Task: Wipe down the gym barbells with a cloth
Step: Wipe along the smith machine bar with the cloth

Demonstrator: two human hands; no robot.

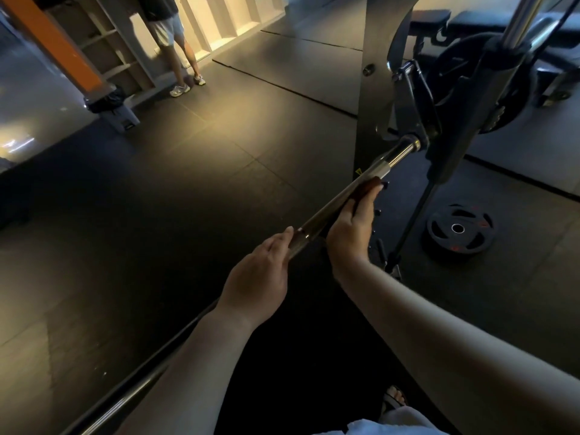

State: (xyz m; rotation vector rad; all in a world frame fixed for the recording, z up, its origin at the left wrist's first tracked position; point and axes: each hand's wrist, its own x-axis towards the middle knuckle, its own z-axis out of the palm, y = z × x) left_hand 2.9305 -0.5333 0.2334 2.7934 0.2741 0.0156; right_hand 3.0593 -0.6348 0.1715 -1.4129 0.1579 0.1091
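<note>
A chrome barbell runs diagonally from the lower left up to a rack at the upper right. My left hand grips the bar from its left side, with the thumb tip lying on top. Just ahead of it, my right hand lies along the bar's right side with fingers stretched toward the rack, pressing on the metal. No cloth shows in either hand. A white piece of fabric sits at the bottom edge; I cannot tell if it is a cloth or clothing.
The bar's end sits in a dark rack upright. A black weight plate lies on the rubber floor to the right. A bench stands behind. A person stands at the far left by shelves and an orange post.
</note>
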